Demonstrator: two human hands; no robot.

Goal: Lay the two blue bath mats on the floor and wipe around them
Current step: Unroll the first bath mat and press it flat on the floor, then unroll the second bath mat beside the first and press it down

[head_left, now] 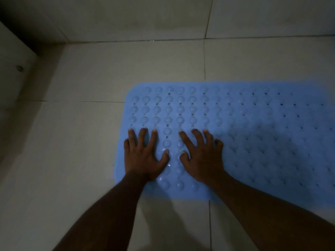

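One blue bath mat (253, 127) lies flat on the tiled floor, running from the middle of the view off the right edge. Its surface shows rows of round suction cups and small holes. My left hand (145, 156) rests palm down on the mat's left end, fingers spread. Beside it, my right hand (201, 156) also lies flat on the mat with fingers apart. Neither hand holds anything. Only this one mat is in view.
Pale floor tiles (81, 142) with dark grout lines surround the mat. A tiled wall (126, 17) rises at the back. At the far left a dark recess and a pale panel (12, 66) with a small round fitting border the floor.
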